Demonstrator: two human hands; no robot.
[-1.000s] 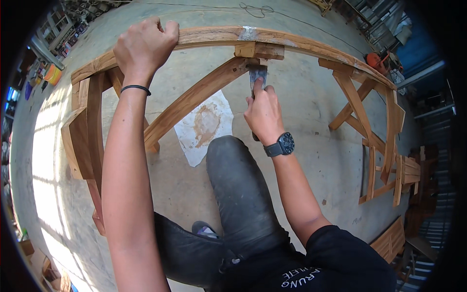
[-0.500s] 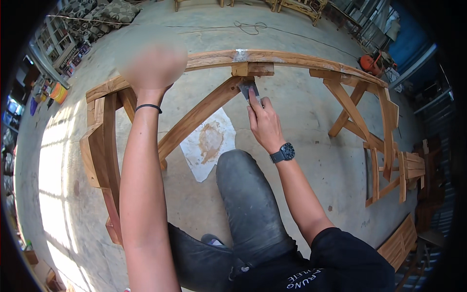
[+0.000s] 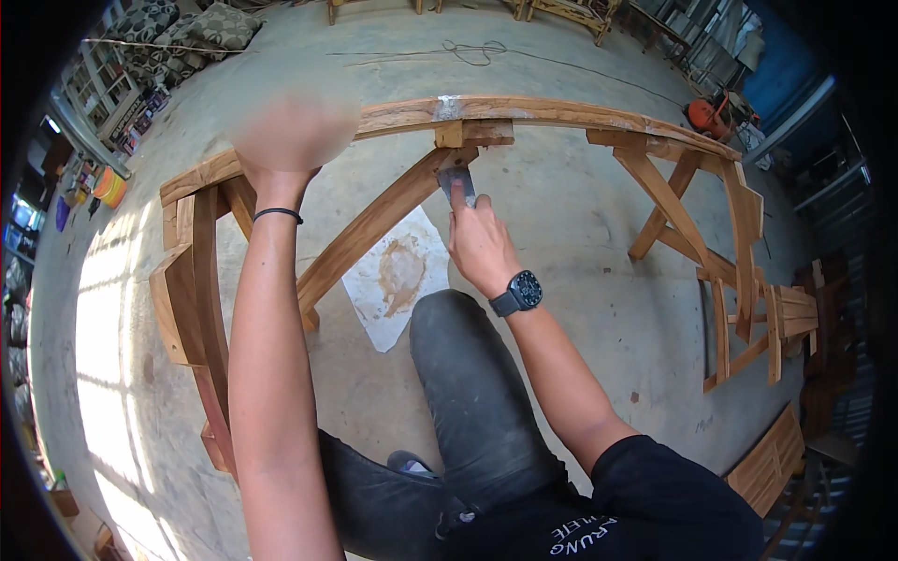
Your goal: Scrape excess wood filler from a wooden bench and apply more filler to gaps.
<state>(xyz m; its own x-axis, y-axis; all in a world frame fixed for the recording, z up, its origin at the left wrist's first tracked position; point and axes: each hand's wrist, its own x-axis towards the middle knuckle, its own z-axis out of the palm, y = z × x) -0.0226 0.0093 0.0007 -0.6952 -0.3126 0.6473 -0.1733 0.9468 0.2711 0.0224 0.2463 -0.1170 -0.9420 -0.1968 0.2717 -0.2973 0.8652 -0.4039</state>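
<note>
My right hand [image 3: 483,245] grips a flat grey putty knife [image 3: 455,180], its index finger stretched along the blade. The blade lies against the upper end of a slanted wooden brace [image 3: 383,217], just under a small block [image 3: 482,133]. That block sits below the long curved rail [image 3: 580,114] of a wooden frame, which has a whitish patch [image 3: 449,107] of filler-like material. My left hand [image 3: 297,131] is at the rail's left part; a blur covers its fingers, so their pose cannot be told.
A white sheet [image 3: 435,266] with a brown smear lies on the concrete floor beside my knee. Joined wooden legs [image 3: 669,201] stand to the right, near a slatted wooden piece [image 3: 790,313]. A cord [image 3: 477,51] crosses the floor beyond the rail; patterned cushions [image 3: 220,28] are piled far left.
My right hand and the putty knife have moved left and slightly nearer to me along the brace's upper end. My left hand stays at the rail. The whole view has shifted slightly.
</note>
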